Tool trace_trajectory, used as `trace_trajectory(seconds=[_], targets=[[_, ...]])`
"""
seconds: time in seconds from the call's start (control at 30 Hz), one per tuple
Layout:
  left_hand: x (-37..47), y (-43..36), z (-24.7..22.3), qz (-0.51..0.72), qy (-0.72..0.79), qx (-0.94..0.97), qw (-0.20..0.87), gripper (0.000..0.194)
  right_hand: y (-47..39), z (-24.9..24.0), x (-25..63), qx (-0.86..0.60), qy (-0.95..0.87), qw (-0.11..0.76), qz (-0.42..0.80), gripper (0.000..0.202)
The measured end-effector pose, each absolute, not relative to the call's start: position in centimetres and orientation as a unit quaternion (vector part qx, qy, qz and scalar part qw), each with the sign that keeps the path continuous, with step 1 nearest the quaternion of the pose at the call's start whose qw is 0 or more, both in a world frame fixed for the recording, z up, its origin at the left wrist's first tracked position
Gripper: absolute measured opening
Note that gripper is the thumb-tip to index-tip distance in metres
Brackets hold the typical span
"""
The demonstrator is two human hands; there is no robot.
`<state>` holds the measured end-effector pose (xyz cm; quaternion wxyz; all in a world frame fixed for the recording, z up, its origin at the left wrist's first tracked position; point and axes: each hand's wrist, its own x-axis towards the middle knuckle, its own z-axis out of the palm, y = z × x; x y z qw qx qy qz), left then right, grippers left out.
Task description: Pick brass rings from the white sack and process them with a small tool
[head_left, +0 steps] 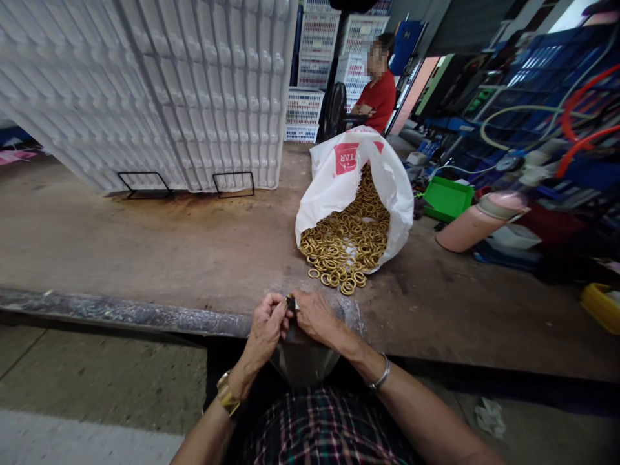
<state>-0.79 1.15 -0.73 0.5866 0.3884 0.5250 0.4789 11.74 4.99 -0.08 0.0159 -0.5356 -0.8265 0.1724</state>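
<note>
At the table's near edge, my left hand (268, 323) is closed, its thumb and fingers pinching a small dark piece (290, 301). A bit of gold colour shows at the top of that piece; its kind is too small to make out. My right hand (314, 315) meets it from the other side with bent fingers closed, and a small pale bit shows at their tips. Just beyond my hands, many gold-coloured metal rings (339, 248) spill out of a white sack (400, 187) lying on its side with its mouth towards me.
White ribbed plastic trays (217, 90) stand upright on the wooden table (232, 239) at left, held by black wire stands (234, 184). At right are a green tray (448, 199), a pink cylinder (477, 223) and a yellow bin (600, 307). A person in red (380, 100) is behind, near stacked crates (304, 106).
</note>
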Motion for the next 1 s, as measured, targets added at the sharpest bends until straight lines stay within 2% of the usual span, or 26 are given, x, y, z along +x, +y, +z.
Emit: trace_trajectory(seconds=[0.27, 0.37, 0.43, 0.57, 0.73, 0.87, 1.0], targets=[[-0.9, 0.6, -0.5, 0.483, 0.508, 0.388, 0.598, 0.03, 6.1, 0.5, 11.7, -0.576, -0.806, -0.017, 0.133, 0.025], [-0.8, 0.0, -0.1, 0.491, 0.459, 0.375, 0.638, 0.027, 7.2, 0.4, 12.6, -0.595, -0.794, 0.007, 0.127, 0.023], [-0.8, -0.2, -0.1, 0.512, 0.424, 0.337, 0.667, 0.025, 7.6, 0.3, 13.0, -0.58, -0.79, 0.074, 0.182, 0.019], [-0.7, 0.1, -0.3, 0.547, 0.381, 0.265, 0.697, 0.025, 6.8, 0.3, 12.7, -0.537, -0.714, 0.211, 0.397, 0.027], [-0.8, 0.4, -0.4, 0.564, 0.386, 0.241, 0.689, 0.026, 5.5, -0.1, 12.0, -0.474, -0.591, 0.226, 0.613, 0.021], [-0.7, 0.3, -0.6, 0.564, 0.407, 0.228, 0.681, 0.029, 5.2, -0.5, 11.8, -0.453, -0.547, 0.239, 0.662, 0.01], [-0.6, 0.4, -0.6, 0.561, 0.423, 0.227, 0.674, 0.03, 5.6, -0.7, 11.7, -0.475, -0.582, 0.288, 0.594, 0.01]])
